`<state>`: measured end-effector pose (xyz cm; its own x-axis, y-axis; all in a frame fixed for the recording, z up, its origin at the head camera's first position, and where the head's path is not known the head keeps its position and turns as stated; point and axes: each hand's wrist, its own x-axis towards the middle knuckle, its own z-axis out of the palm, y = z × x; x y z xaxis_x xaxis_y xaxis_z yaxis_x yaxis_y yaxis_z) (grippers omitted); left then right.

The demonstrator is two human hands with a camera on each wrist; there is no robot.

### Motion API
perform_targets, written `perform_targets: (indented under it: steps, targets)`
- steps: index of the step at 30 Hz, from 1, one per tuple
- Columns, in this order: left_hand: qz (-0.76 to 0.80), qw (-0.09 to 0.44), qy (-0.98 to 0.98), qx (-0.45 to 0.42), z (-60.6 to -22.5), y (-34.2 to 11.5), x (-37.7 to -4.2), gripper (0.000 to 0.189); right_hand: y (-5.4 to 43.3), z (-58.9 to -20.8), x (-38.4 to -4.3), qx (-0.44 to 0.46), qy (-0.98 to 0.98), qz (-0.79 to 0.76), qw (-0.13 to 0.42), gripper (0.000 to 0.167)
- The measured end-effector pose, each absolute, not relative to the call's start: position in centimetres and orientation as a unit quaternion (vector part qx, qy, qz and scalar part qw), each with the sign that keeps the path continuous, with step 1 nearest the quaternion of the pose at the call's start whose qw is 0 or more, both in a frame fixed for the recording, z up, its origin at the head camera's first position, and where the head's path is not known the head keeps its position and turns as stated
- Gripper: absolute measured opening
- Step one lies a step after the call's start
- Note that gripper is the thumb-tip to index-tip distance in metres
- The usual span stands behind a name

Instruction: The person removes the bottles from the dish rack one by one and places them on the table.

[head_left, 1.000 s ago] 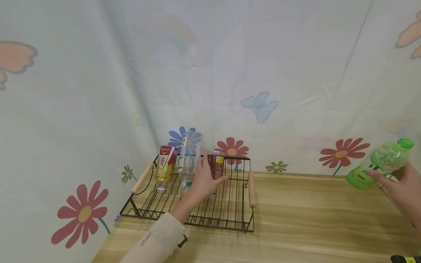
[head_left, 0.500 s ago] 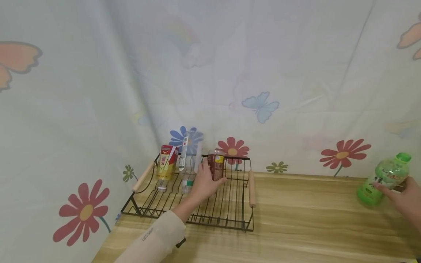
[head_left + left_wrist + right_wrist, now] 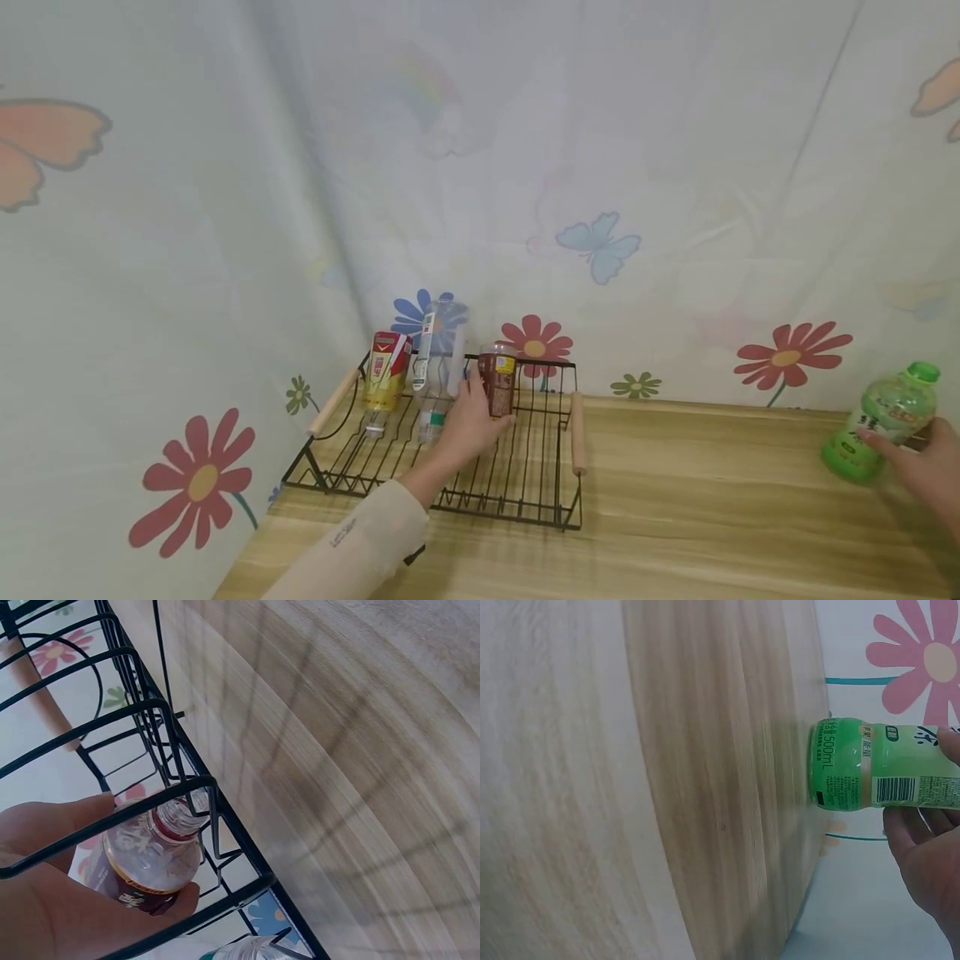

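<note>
My left hand grips a dark red-brown labelled plastic bottle at the back of the black wire rack. In the left wrist view this bottle's clear shoulder and uncapped neck sit among the wires, neck toward the table, with thumb and fingers on either side. Far to the right, my right hand holds a green drink bottle round its middle, green cap up and slightly tilted. Its base is at the tabletop; whether it touches is hard to tell.
Left of my left hand, a red-and-yellow bottle and a clear bottle stand neck down in the rack. Wooden handles flank the rack. A flower-printed curtain hangs behind the wooden table.
My right hand has lowered the green bottle toward the tabletop, moving slightly right and bringing it more upright. My left hand has stayed on the red-brown bottle.
</note>
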<state>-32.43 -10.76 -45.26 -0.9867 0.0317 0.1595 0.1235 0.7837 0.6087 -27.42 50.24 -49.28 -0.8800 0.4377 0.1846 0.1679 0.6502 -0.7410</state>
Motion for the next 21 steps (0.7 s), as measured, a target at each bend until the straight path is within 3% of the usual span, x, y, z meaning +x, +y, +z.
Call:
perform_targets:
  steps: [21]
  targets:
    - [-0.366,0.052,-0.929,-0.026,-45.06,-11.03,-32.77,0.103,51.16,-49.82,-28.21,-0.181,-0.904,0.359,0.146,0.088]
